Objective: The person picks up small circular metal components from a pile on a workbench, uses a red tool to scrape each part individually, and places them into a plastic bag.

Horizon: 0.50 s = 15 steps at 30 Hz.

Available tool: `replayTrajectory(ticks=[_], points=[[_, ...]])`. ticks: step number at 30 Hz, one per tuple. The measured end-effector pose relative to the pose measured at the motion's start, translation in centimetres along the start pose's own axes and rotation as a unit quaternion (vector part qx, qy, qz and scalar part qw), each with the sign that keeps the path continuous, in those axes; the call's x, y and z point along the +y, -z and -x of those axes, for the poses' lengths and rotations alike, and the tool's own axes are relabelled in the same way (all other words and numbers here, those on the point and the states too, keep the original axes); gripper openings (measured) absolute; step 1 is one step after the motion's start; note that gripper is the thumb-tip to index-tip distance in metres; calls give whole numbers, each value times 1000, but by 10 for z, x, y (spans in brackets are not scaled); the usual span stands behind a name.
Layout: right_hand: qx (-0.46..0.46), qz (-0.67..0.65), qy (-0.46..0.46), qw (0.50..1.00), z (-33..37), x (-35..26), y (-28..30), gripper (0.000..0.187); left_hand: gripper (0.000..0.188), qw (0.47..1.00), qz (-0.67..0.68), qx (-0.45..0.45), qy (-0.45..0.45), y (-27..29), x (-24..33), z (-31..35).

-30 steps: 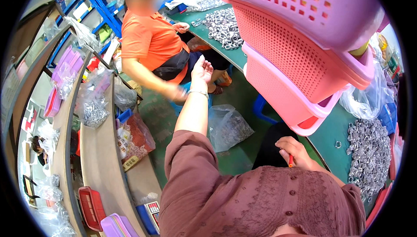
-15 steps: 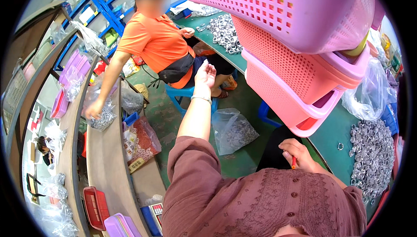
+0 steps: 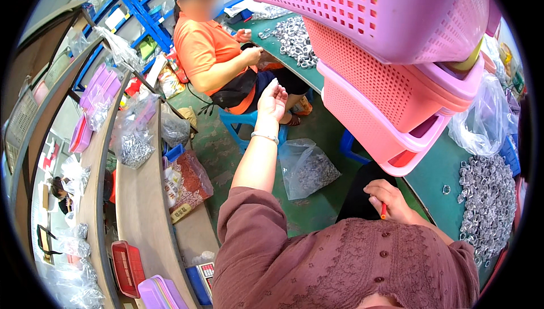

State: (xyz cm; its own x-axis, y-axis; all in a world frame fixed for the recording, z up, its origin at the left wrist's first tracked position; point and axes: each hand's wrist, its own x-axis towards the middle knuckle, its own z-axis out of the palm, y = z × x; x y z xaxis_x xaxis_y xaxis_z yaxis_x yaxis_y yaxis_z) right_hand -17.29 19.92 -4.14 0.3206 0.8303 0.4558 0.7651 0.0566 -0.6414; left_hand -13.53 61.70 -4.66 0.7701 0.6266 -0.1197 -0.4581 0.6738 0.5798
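Observation:
My left hand [image 3: 273,100] is stretched out in front of me, palm up and fingers apart, holding nothing; a thin bracelet circles its wrist. It reaches toward a seated person in an orange shirt [image 3: 208,54] who handles small metal parts at the green table [image 3: 442,173]. My right hand [image 3: 387,199] rests at my lap by the table's edge, fingers closed around a small red stick-like object [image 3: 383,211]. A heap of small silvery metal rings [image 3: 488,195] lies on the table to its right.
Stacked pink perforated baskets [image 3: 385,88] overhang the table in front of me. A clear bag of metal parts [image 3: 306,168] lies on the green floor beside a blue stool [image 3: 243,121]. On the left, wooden shelves [image 3: 141,207] hold bags, red and purple trays.
The person in orange has drawn their arm back from the shelf and turned to the table. My left hand stays raised and extended; my right hand has not moved.

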Motion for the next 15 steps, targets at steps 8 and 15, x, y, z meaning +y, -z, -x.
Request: replayTrajectory(ticks=[8,15], points=[[3,0,5,1000,0,-1,0,22,12,998,-6,-50,-22,-6,-3,18],[4,1,13,1000,0,0,0,22,19,993,-26,-111,-22,-15,-9,47]])
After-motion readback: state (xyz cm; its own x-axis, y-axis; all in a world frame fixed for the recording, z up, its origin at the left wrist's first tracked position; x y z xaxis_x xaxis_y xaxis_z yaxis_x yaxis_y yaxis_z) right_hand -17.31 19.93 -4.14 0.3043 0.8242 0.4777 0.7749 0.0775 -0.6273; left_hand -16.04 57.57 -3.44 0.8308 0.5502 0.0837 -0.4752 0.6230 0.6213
